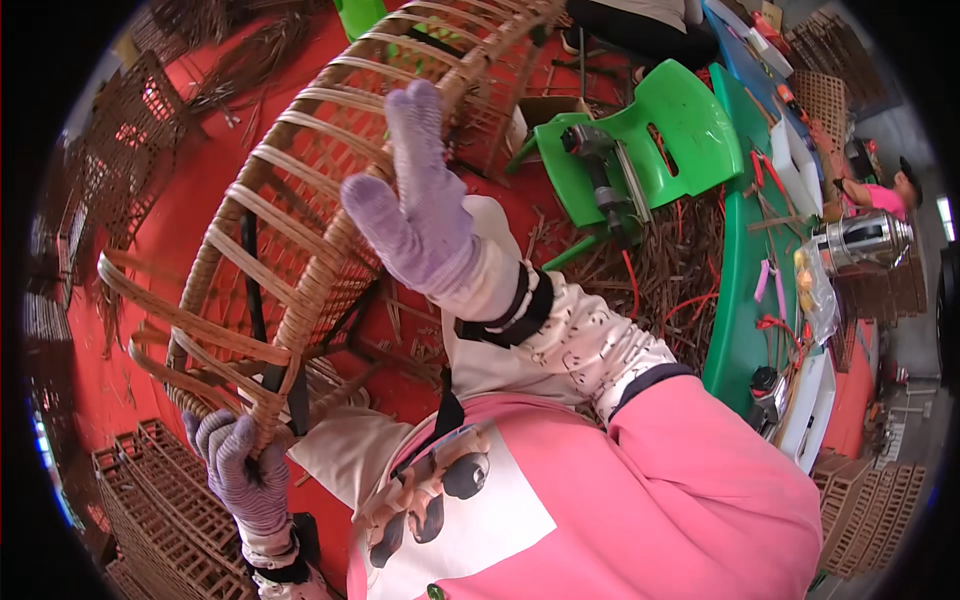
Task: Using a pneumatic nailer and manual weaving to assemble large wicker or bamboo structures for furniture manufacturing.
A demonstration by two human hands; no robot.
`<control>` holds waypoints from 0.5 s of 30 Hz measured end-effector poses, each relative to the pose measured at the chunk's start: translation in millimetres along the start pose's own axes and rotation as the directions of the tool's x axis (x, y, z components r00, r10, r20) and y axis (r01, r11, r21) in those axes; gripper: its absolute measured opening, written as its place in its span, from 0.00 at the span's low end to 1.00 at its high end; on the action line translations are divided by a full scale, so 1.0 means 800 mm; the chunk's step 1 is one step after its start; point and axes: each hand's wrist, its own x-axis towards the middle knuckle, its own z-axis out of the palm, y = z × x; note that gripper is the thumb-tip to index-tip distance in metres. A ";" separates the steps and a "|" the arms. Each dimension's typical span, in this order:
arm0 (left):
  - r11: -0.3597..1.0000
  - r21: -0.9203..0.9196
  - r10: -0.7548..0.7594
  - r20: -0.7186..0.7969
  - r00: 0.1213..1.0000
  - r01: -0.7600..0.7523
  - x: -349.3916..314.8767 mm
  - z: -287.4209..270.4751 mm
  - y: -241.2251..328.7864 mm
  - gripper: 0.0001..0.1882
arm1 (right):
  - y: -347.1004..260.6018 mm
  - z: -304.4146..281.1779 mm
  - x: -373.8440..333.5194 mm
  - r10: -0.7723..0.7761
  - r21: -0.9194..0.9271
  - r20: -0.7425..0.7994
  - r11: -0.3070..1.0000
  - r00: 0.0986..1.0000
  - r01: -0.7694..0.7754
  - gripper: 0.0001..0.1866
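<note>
A long curved wicker frame [285, 232] stretches from the lower left to the top middle, with flat tan strips looped across its two wrapped rims. My left hand [236, 462], in a lilac knit glove, is closed on the near end of this frame, where a looped strip meets the rim. Wearing the same kind of glove, my right hand [425, 205] is raised beside the frame's right rim. Its fingers are stretched out and the thumb stands apart, with nothing visible in it. Looser strip loops [180, 315] bulge out at the frame's lower left end.
To the right, a green plastic chair [640, 140] carries a power tool [597, 175]. Beyond it, a green table [730, 270] holds tools, trays and a metal pot [862, 240]. Woven brown panels [165, 500] are stacked lower left. Strip scraps litter the red floor. Another person [645, 30] sits at the top.
</note>
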 end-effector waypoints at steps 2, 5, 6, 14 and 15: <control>1.000 0.007 0.006 -0.012 1.000 -0.006 0.005 0.005 0.002 0.12 | 0.022 0.003 0.010 -0.032 -0.025 -0.048 0.999 0.998 0.030 0.41; 0.998 -0.019 -0.064 0.005 0.998 0.064 0.001 0.006 0.002 0.12 | 0.037 -0.007 0.016 -0.051 0.273 -0.130 0.958 0.990 0.085 0.29; 0.997 -0.013 -0.072 0.009 0.997 0.072 -0.001 0.006 0.006 0.12 | 0.054 -0.023 0.015 -0.121 0.169 -0.160 0.975 0.980 0.148 0.27; 0.995 0.053 -0.089 0.171 0.981 0.081 0.002 -0.003 0.016 0.11 | 0.311 -0.229 -0.076 0.758 -0.686 -0.305 0.245 0.576 -0.685 0.40; 0.992 0.066 -0.121 0.189 0.974 0.111 0.002 -0.004 0.020 0.11 | 0.342 -0.251 -0.088 0.877 -0.680 -0.347 0.009 0.332 -0.733 0.54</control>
